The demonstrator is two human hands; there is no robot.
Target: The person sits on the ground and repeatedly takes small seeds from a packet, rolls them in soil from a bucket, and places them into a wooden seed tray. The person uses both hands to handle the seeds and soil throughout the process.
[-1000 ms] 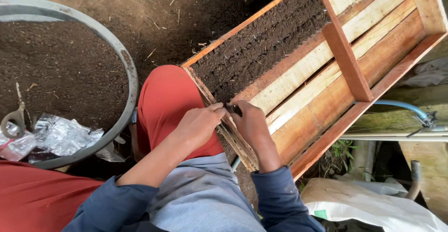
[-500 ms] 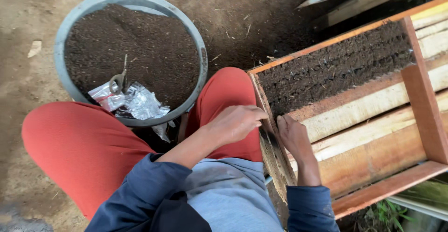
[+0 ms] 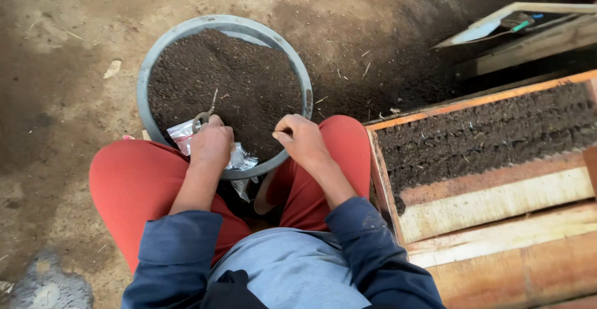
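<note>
Left hand point(image 3: 211, 144) lies curled over the clear plastic bags point(image 3: 239, 158) and scissors point(image 3: 200, 120) at the basin's point(image 3: 306, 91) six o'clock rim, within reach; right hand point(image 3: 303, 138), fingers pinched shut, hovers beside; wooden box point(image 3: 497, 203) at three o'clock

The left hand point(image 3: 211, 144) covers most of the clear plastic bags point(image 3: 239, 158) at the near rim of the grey basin point(image 3: 305, 91), and half of the scissors point(image 3: 202, 120). The wooden frame point(image 3: 497, 203) runs off the right edge.
</note>
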